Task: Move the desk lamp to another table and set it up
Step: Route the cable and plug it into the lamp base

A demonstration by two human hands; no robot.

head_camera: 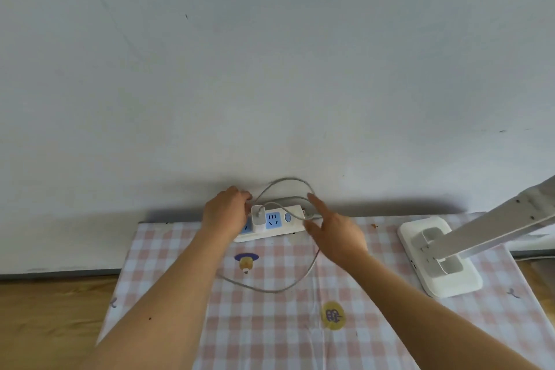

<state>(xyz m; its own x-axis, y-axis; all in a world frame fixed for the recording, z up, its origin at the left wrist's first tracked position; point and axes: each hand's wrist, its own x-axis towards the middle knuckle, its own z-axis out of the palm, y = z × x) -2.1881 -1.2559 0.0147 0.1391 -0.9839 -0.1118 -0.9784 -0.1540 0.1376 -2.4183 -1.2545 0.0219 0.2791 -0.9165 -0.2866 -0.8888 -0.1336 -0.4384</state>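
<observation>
My left hand (226,211) grips strip (280,227) end at table (270,336) back edge, against wall (270,69). Right hand (335,234) fingers (317,204) spread over cable (270,290). Lamp (441,261) by right edge. Wood floor (45,309) left.

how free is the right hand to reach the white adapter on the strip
Probably yes: the right hand is open beside the power strip, the white adapter stands uncovered, only a loose cable loops between.

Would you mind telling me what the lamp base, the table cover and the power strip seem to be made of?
White lamp base: likely plastic, smooth, moulded rounded edges. Checked table cover: seemingly cloth, matte, creased. White power strip: probably plastic, blue socket faces.
</observation>
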